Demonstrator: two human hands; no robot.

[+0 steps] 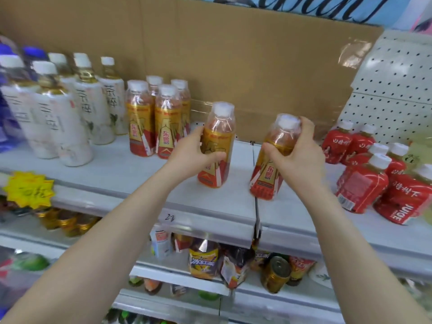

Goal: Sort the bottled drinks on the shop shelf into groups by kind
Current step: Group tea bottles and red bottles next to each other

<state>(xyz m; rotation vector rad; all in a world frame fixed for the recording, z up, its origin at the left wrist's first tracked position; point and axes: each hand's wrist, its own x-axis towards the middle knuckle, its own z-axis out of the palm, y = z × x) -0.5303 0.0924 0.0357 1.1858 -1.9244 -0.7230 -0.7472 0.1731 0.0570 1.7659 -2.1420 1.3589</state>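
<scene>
My left hand (195, 152) grips the middle of a gold-and-red energy drink bottle (218, 127) with a white cap, held upright over the grey shelf (112, 169). My right hand (301, 153) clasps the neck of a second bottle of the same kind (265, 181), tilted with its base near the shelf. Behind and to the left stands a group of several matching gold-and-red bottles (149, 122). Further left are several white tea bottles (70, 108). At the right sit several red juice bottles (364, 183).
Brown cardboard (233, 54) backs the shelf, with a white pegboard panel (392, 90) at the right. A yellow starburst price tag (29, 189) hangs on the shelf's front edge. Lower shelves hold cans and dark tea bottles (204, 260). Blue-capped bottles (9, 66) stand at far left.
</scene>
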